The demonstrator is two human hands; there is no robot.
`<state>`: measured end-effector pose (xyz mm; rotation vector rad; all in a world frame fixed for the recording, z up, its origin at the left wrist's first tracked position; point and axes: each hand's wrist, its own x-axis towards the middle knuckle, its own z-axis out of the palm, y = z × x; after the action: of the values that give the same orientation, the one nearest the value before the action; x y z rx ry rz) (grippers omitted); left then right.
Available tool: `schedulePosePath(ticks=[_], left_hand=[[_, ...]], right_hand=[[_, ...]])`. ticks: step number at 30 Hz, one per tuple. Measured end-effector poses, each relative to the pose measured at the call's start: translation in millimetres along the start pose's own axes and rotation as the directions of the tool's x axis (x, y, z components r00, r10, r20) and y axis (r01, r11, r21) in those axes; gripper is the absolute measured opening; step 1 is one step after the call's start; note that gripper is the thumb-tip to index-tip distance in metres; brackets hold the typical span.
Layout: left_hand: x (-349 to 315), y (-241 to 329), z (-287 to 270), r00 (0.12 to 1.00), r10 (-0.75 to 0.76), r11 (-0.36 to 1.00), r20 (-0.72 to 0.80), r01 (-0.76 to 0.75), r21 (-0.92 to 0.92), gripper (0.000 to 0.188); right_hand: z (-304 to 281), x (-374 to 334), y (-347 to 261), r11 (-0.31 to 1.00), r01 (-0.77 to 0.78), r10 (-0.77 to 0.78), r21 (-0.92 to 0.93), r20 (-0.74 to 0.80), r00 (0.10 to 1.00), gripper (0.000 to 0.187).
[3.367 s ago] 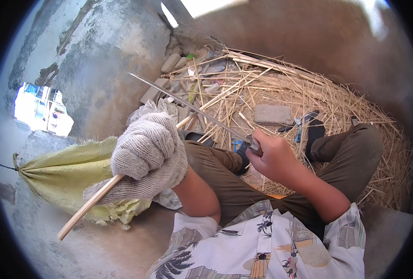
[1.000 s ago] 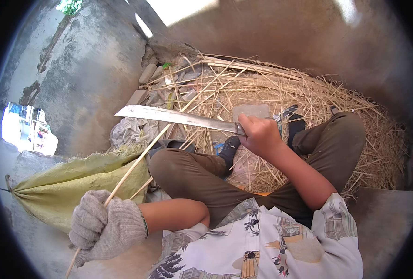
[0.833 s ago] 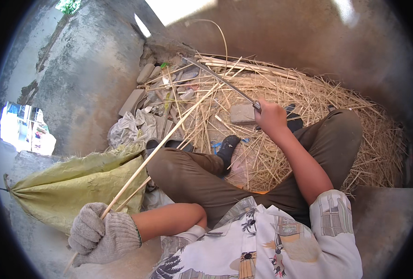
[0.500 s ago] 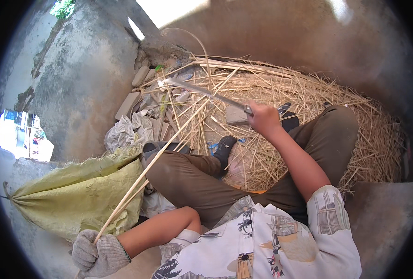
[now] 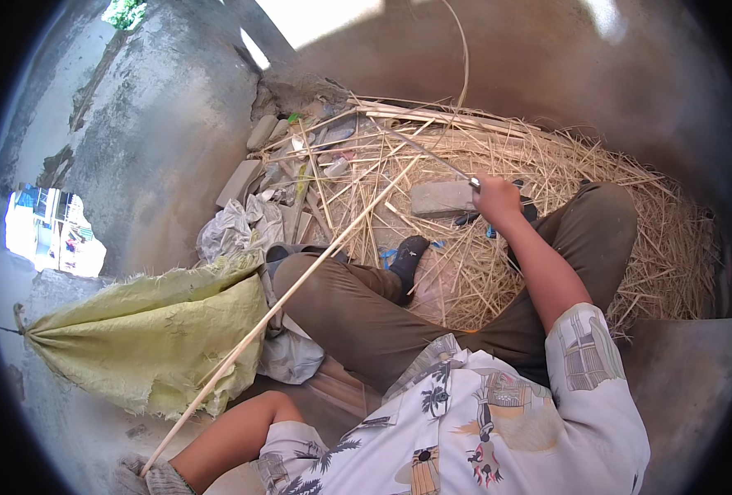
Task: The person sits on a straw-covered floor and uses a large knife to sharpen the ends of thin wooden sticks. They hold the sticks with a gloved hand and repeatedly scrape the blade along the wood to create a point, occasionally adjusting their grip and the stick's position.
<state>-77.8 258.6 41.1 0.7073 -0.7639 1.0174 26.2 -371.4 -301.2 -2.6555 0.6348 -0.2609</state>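
My left hand (image 5: 147,478), in a grey knitted glove, is closed round the lower end of a long pale bamboo strip (image 5: 275,309) at the lower left edge. The strip runs up past my left knee to the middle of the straw-like pile. My bare right hand (image 5: 496,200) grips the handle of a long, thin-bladed knife (image 5: 423,148). Seen nearly edge-on, its blade points up and left over the pile, above the strip's far end. A grey brick (image 5: 444,199) lies just left of my right hand.
Shavings and thin strips (image 5: 654,231) cover the floor around my legs. A yellow-green woven sack (image 5: 151,338) lies to my left. Rubble and crumpled white plastic (image 5: 238,227) lie by the wall. A thin curved strip (image 5: 466,58) arches against the far wall.
My left hand has drawn back toward the lower left edge with the strip. My right hand has shifted slightly right, and the knife blade has turned edge-on. The thin curved strip now stands farther right.
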Motion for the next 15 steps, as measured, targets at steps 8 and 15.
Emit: schedulePosePath(ticks=[8,15], left_hand=[[35.6,83.9,10.2,0.914,0.396,0.91,-0.087,-0.379,0.169,0.051],[-61.6,-70.0,106.0,0.979,-0.039,0.684,0.198,0.17,-0.709,0.049]], right_hand=[[6.9,21.3,17.5,0.463,-0.436,0.496,0.772,0.182,0.849,0.024],[-113.6,-9.2,-70.5,-0.329,-0.418,0.028,0.847,0.452,0.892,0.061]])
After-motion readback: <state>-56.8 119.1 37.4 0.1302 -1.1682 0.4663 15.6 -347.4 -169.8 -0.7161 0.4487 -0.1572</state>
